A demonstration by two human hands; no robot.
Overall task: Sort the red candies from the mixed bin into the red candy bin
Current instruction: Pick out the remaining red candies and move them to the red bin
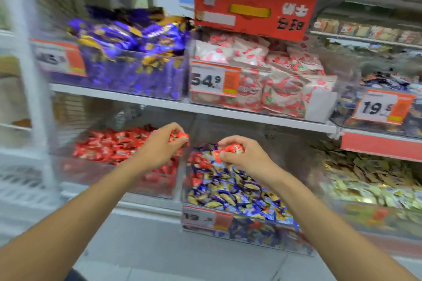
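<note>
Red-candy bin (102, 175), blue/red mixed bin (246, 238), L fingers (174, 127), R fingers (229, 140) each gripping red candy (235, 149)

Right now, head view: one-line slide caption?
Left hand holds red candy over the red candy bin; right hand holds another red candy over the mixed bin.

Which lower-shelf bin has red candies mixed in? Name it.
The middle bin, under the right hand: blue wrappers with red ones among them. The left bin is all red, the right bin yellowish.
</note>
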